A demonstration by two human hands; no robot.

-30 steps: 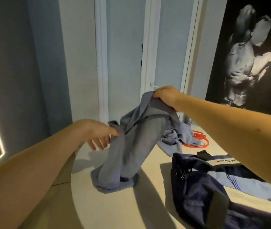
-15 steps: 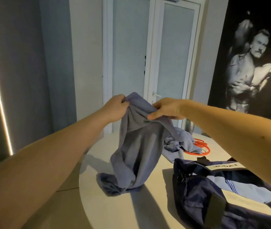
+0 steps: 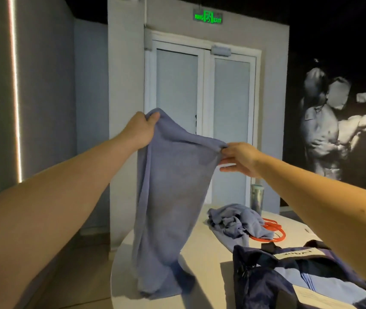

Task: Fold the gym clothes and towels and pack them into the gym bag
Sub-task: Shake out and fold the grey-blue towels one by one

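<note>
Above the round pale table (image 3: 202, 259), a soft blue towel (image 3: 168, 197) hangs in limp folds, its bottom bunched on the tabletop. The left hand (image 3: 140, 130) clenches one top corner with arm outstretched; the right hand (image 3: 240, 159) pinches the other, spare fingers straight. The dark nylon bag (image 3: 266, 277) sits near right.

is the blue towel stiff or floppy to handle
Likely floppy: the towel sags between the left hand and right hand and bunches on the table. Probably light, since a fingertip pinch holds one corner.
</note>
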